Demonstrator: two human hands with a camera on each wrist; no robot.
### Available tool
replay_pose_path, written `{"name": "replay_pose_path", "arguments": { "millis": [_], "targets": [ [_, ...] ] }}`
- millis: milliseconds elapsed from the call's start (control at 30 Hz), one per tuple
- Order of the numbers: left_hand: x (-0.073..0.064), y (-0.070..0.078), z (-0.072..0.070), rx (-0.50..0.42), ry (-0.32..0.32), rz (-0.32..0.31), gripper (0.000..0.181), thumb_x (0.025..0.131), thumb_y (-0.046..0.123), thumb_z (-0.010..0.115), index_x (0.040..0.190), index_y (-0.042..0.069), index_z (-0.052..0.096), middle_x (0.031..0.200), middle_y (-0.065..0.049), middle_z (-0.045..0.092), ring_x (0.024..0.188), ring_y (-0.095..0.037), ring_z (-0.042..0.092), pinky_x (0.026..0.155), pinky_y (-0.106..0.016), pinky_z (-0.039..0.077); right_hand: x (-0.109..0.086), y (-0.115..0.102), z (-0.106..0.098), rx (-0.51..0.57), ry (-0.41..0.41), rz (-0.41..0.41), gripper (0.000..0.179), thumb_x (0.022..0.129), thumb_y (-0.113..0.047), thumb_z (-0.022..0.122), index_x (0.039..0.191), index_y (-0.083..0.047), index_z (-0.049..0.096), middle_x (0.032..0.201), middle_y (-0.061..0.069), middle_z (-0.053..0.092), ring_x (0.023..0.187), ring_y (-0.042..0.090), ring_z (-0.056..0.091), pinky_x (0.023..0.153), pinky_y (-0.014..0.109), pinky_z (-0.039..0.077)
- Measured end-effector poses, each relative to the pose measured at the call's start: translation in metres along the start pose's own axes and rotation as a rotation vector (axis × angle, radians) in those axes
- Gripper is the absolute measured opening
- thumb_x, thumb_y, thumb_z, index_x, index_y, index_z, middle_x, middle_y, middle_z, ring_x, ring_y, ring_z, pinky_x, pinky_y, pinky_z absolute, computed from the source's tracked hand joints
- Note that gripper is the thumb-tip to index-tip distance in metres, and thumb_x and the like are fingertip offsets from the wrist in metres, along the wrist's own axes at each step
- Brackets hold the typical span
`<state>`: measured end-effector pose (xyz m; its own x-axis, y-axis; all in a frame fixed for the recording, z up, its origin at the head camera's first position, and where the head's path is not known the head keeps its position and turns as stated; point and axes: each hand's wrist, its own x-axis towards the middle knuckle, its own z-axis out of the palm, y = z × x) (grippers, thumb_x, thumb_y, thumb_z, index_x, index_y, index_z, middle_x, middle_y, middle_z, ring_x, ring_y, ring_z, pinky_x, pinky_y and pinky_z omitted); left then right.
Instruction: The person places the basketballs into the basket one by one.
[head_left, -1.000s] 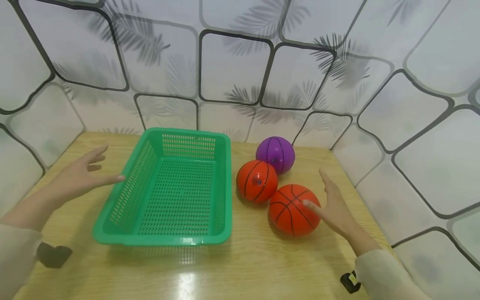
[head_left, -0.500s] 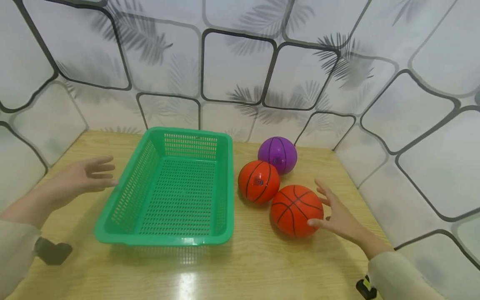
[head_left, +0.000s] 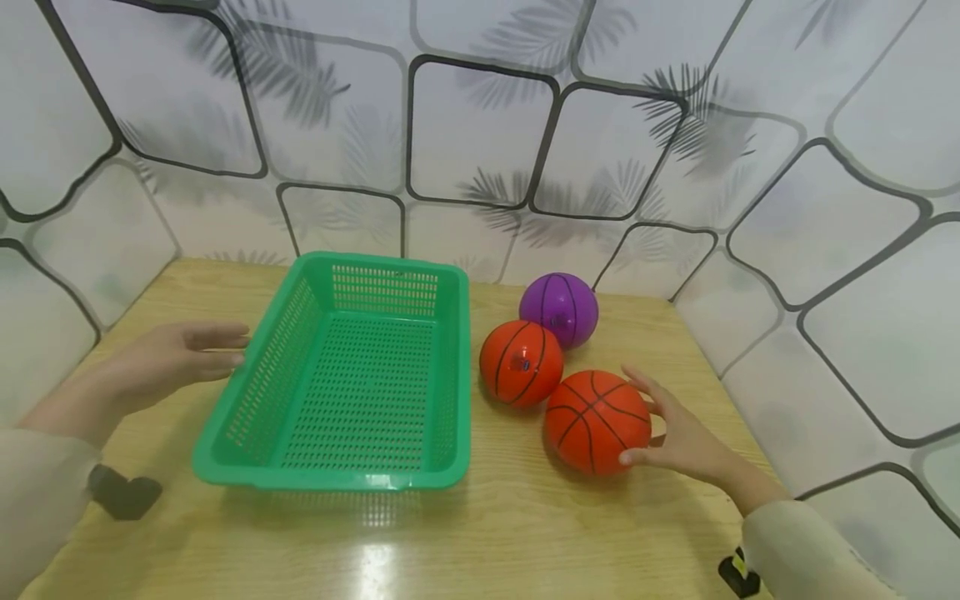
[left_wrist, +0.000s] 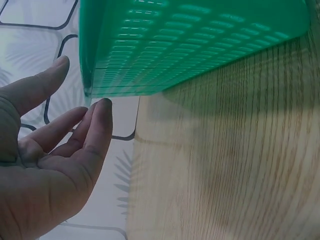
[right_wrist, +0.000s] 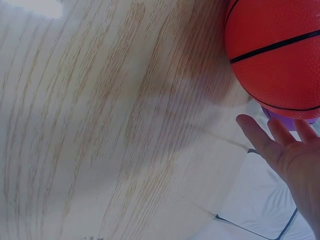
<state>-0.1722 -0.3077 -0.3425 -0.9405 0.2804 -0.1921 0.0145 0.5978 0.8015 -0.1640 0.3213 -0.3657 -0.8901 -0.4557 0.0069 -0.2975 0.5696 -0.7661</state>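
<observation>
A green perforated plastic basket (head_left: 330, 478) stands on the table with nothing in it. My left hand (head_left: 176, 358) is at its left rim, fingers extended and thumb apart; in the left wrist view the fingertips (left_wrist: 103, 107) are close by the basket's edge (left_wrist: 200, 50), and contact is unclear. To the right of the basket sit an orange-red toy basketball (head_left: 521, 364), a larger one (head_left: 597, 422) nearer me and a purple one (head_left: 559, 310) behind. My right hand (head_left: 686, 446) is spread at the larger ball's right side, thumb in front; the right wrist view shows fingers (right_wrist: 257, 137) just off the ball (right_wrist: 280, 55).
The wooden table (head_left: 525, 542) meets patterned walls (head_left: 480, 133) at the back and on both sides. A dark wrist device (head_left: 123, 493) hangs below the left sleeve, another (head_left: 738, 573) below the right. Bare tabletop lies in front of the basket and balls.
My right hand has come down to the larger ball's right side, its thumb lower. The left hand has lowered slightly, its fingers closer together by the basket rim. Basket and balls stay put.
</observation>
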Motion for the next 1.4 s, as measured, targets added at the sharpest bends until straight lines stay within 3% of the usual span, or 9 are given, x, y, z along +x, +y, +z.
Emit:
{"name": "replay_pose_path", "arguments": {
  "millis": [100, 200, 333, 733, 1000, 1200, 1300, 1400],
  "targets": [
    [0.002, 0.002, 0.002, 0.022, 0.001, 0.001, 0.07, 0.096, 0.035, 0.057, 0.145, -0.006, 0.028, 0.143, -0.03, 0.035, 0.127, -0.05, 0.035, 0.098, -0.062, 0.037, 0.001, 0.0, 0.0, -0.002, -0.006, 0.013, 0.109, 0.071, -0.015, 0.086, 0.153, -0.021, 0.015, 0.151, 0.025, 0.016, 0.123, 0.058, 0.031, 0.07, 0.045, 0.058],
    [0.004, 0.002, 0.004, 0.019, -0.01, 0.001, 0.068, 0.097, 0.034, 0.056, 0.145, -0.007, 0.029, 0.143, -0.032, 0.034, 0.127, -0.053, 0.033, 0.098, -0.065, 0.034, 0.002, 0.003, 0.002, 0.003, -0.008, 0.021, 0.108, 0.07, -0.017, 0.087, 0.153, -0.021, 0.017, 0.152, 0.022, 0.016, 0.122, 0.057, 0.034, 0.069, 0.039, 0.059],
    [0.004, 0.001, 0.004, -0.018, -0.028, 0.0, 0.068, 0.097, 0.033, 0.056, 0.145, -0.007, 0.028, 0.144, -0.032, 0.031, 0.127, -0.053, 0.032, 0.1, -0.065, 0.032, 0.004, 0.007, 0.003, 0.003, -0.006, 0.025, 0.108, 0.069, -0.018, 0.087, 0.153, -0.021, 0.019, 0.152, 0.021, 0.018, 0.119, 0.055, 0.037, 0.068, 0.035, 0.059],
    [0.005, 0.002, 0.006, -0.016, -0.024, 0.012, 0.064, 0.098, 0.029, 0.055, 0.145, -0.006, 0.03, 0.139, -0.032, 0.039, 0.125, -0.053, 0.037, 0.098, -0.067, 0.032, 0.004, 0.001, 0.005, 0.012, 0.023, 0.058, 0.105, 0.067, -0.018, 0.088, 0.151, -0.021, 0.025, 0.15, 0.018, 0.024, 0.12, 0.05, 0.041, 0.073, 0.035, 0.058],
    [0.006, 0.001, 0.007, -0.027, -0.032, -0.002, 0.064, 0.098, 0.028, 0.055, 0.146, -0.005, 0.029, 0.14, -0.032, 0.039, 0.125, -0.053, 0.035, 0.098, -0.068, 0.031, -0.001, 0.0, 0.006, 0.027, 0.064, 0.018, 0.101, 0.068, -0.015, 0.087, 0.15, -0.018, 0.028, 0.148, 0.02, 0.028, 0.12, 0.053, 0.041, 0.074, 0.039, 0.058],
    [0.007, 0.0, 0.007, -0.033, -0.039, 0.001, 0.064, 0.098, 0.028, 0.055, 0.146, -0.006, 0.028, 0.139, -0.032, 0.039, 0.126, -0.054, 0.033, 0.098, -0.069, 0.03, -0.002, -0.003, -0.005, 0.056, 0.095, 0.006, 0.1, 0.071, -0.008, 0.085, 0.15, -0.02, 0.026, 0.145, 0.022, 0.028, 0.12, 0.052, 0.041, 0.075, 0.039, 0.058],
    [0.006, 0.0, 0.007, -0.03, -0.037, -0.003, 0.064, 0.098, 0.029, 0.055, 0.146, -0.005, 0.029, 0.139, -0.031, 0.039, 0.126, -0.054, 0.033, 0.098, -0.069, 0.03, -0.001, -0.007, -0.014, 0.058, 0.11, -0.011, 0.1, 0.072, -0.005, 0.083, 0.151, -0.021, 0.025, 0.143, 0.021, 0.03, 0.121, 0.047, 0.043, 0.075, 0.038, 0.058],
    [0.006, 0.0, 0.006, -0.024, -0.036, -0.015, 0.066, 0.097, 0.032, 0.055, 0.147, -0.003, 0.029, 0.141, -0.03, 0.039, 0.127, -0.053, 0.032, 0.098, -0.069, 0.029, 0.002, -0.014, -0.022, 0.077, 0.128, -0.057, 0.1, 0.071, 0.002, 0.081, 0.151, -0.019, 0.025, 0.141, 0.019, 0.033, 0.12, 0.031, 0.049, 0.075, 0.037, 0.058]
  ]
}}
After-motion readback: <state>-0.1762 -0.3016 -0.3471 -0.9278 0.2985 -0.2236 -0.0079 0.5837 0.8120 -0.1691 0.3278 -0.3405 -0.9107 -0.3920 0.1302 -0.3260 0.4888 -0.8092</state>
